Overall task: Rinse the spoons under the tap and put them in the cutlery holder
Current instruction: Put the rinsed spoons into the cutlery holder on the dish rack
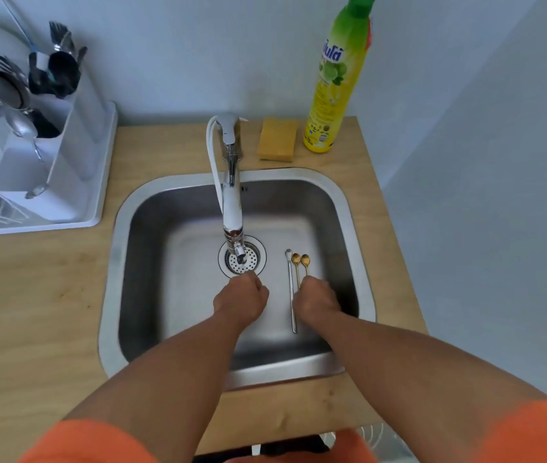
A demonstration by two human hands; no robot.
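Note:
Three spoons lie side by side on the floor of the steel sink (113,262), right of the drain: a long silver spoon (290,292) and two short gold spoons (296,260), (305,260). My right hand (318,297) is curled down over the gold spoons' handles, whose bowls stick out beyond my fingers. The silver spoon lies just left of that hand, untouched. My left hand (243,300) is a loose fist with nothing visible in it, just in front of the drain and below the tap (232,208). No water runs. The white cutlery holder (65,155) stands at the far left.
The holder sits in a white drying rack tray (100,182) on the wooden counter and holds several forks, spoons and black utensils. A yellow sponge (277,139) and a yellow-green dish soap bottle (335,81) stand behind the sink.

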